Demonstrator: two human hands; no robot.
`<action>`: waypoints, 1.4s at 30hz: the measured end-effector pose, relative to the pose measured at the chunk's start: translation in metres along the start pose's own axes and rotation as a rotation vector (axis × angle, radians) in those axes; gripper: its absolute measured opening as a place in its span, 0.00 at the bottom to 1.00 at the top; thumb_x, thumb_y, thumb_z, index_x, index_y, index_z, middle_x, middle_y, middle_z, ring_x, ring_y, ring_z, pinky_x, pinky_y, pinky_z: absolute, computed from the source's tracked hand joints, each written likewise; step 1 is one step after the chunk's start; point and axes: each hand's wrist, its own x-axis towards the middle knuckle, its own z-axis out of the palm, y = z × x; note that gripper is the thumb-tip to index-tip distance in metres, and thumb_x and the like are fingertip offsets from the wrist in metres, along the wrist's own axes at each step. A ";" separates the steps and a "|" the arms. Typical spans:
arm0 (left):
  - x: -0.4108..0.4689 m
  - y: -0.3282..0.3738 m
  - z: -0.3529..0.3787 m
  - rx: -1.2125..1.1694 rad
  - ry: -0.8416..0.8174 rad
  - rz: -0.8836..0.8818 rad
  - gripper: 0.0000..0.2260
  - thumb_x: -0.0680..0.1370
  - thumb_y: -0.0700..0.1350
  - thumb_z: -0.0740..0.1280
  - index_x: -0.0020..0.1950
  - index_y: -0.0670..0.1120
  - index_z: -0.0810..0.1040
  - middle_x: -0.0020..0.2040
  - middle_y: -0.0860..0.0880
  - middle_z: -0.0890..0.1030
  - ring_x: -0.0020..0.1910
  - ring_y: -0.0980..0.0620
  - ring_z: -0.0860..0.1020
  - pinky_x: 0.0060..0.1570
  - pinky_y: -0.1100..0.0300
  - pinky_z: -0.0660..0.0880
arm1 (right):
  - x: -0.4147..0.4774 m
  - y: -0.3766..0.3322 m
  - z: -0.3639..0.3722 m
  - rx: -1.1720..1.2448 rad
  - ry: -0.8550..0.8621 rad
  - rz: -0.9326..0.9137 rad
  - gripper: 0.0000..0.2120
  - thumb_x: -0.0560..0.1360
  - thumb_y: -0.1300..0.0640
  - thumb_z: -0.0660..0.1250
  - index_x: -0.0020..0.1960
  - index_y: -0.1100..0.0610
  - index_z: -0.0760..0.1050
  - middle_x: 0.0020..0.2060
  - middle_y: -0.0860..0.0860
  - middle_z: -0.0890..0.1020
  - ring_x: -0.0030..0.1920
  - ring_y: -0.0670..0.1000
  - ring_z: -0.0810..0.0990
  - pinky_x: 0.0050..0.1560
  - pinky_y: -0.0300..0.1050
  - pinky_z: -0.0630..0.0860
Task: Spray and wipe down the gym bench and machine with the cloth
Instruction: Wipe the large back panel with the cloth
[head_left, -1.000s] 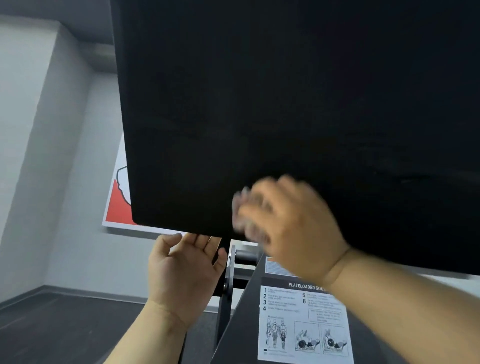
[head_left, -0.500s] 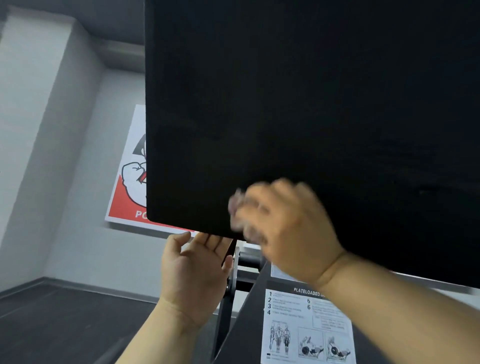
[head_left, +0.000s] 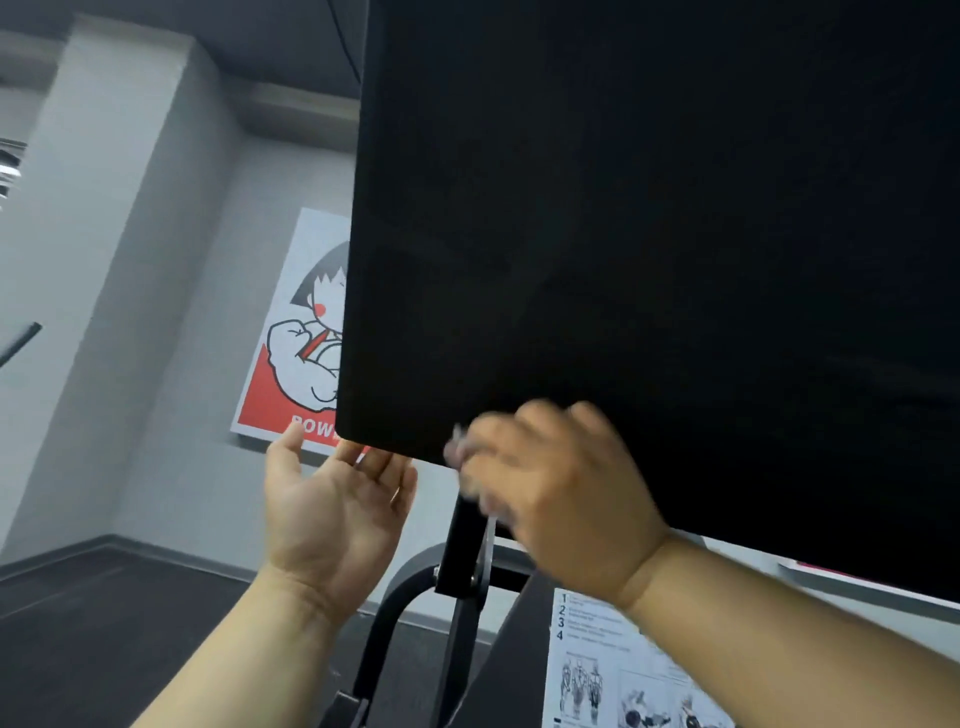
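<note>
Wipe step in hand: right hand, motion-blurred, has its fingers bunched on a pale cloth at the lower left edge of the black machine pad. Left hand is flat, fingers spread, tips behind the pad's bottom corner. Next probably needs strokes up across the pad. Frame post and instruction label crowd below; cartoon poster hangs behind.

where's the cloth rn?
Head view, lower centre: the cloth is bunched under the right hand fingers against the black pad bottom edge, just right of the left hand at the pad's corner.
</note>
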 end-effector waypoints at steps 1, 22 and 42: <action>0.001 0.000 -0.002 0.012 0.001 0.000 0.22 0.77 0.62 0.56 0.54 0.47 0.79 0.52 0.49 0.83 0.49 0.52 0.80 0.54 0.60 0.70 | 0.015 0.008 -0.012 -0.022 0.101 0.064 0.08 0.77 0.54 0.64 0.44 0.51 0.82 0.49 0.46 0.82 0.44 0.53 0.72 0.41 0.49 0.64; 0.007 0.003 -0.016 0.053 -0.053 -0.051 0.27 0.80 0.62 0.50 0.57 0.46 0.81 0.55 0.48 0.84 0.50 0.52 0.79 0.50 0.58 0.68 | 0.112 0.024 -0.044 0.004 0.476 0.357 0.04 0.75 0.55 0.70 0.47 0.53 0.84 0.52 0.51 0.82 0.49 0.58 0.76 0.45 0.57 0.75; 0.008 0.017 -0.030 -0.001 -0.143 -0.085 0.34 0.75 0.70 0.53 0.59 0.46 0.83 0.57 0.47 0.82 0.56 0.49 0.80 0.65 0.48 0.69 | 0.090 -0.047 0.032 0.097 0.221 0.102 0.07 0.74 0.59 0.65 0.43 0.54 0.82 0.51 0.47 0.83 0.47 0.53 0.75 0.42 0.50 0.67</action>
